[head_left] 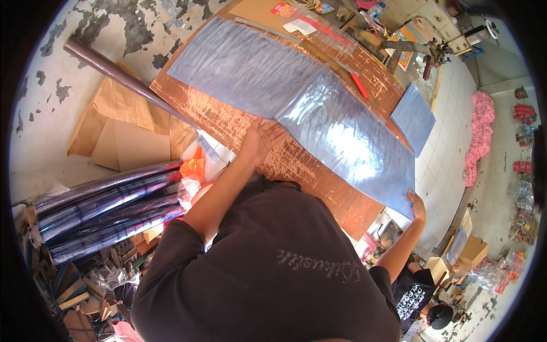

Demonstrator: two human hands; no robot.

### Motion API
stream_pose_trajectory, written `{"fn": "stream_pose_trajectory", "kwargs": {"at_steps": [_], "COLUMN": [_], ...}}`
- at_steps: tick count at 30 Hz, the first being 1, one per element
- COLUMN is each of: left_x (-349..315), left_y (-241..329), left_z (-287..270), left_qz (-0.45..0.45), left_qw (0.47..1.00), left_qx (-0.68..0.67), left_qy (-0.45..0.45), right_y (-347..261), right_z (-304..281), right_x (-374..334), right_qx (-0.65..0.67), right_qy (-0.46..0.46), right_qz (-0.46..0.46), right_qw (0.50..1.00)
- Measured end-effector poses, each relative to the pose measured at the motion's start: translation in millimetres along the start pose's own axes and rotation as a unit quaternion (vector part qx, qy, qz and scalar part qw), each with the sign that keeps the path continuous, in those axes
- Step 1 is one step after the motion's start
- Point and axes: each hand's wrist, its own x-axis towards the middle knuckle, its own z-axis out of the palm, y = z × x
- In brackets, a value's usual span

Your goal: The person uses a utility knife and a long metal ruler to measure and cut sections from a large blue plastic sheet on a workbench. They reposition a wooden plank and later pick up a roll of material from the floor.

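Your left hand [259, 139] lies flat, fingers spread, pressing on the near edge of the clear plastic sheet [342, 134] where it meets the worn wooden tabletop [239, 122]. Your right hand [417, 206] is at the sheet's far right corner, at the table edge; it appears to pinch that corner, though the grip is too small to confirm. The sheet lies spread along the table, overlapping a second, duller sheet [245, 62] to its left. The step in hand is judged to be smoothing and squaring the sheet. The next move calls for even tension between both hands. A red-handled cutter [358, 84] lies beyond the sheet, and rolls of film [102, 208] are stacked at your left.
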Motion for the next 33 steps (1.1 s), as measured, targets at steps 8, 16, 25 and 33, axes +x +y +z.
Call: {"fn": "stream_pose_trajectory", "kwargs": {"at_steps": [8, 16, 25, 33], "left_x": [17, 46, 44, 46], "left_y": [-36, -58, -57, -54], "left_z": [-45, -87, -103, -104], "left_qz": [-0.040, -0.038, -0.022, -0.041], "left_qw": [0.996, 0.978, 0.943, 0.940], "left_qx": [0.030, 0.139, 0.283, 0.292], "left_qy": [0.071, 0.148, 0.172, 0.170], "right_y": [70, 121, 169, 176], "right_z": [16, 43, 48, 68], "right_x": [22, 19, 11, 18], "right_qx": [0.055, 0.036, -0.067, -0.237], "right_qy": [-0.016, 0.012, 0.038, 0.186], "right_qz": [-0.013, -0.023, -0.079, -0.069], "right_qw": [0.998, 0.999, 0.994, 0.951]}}
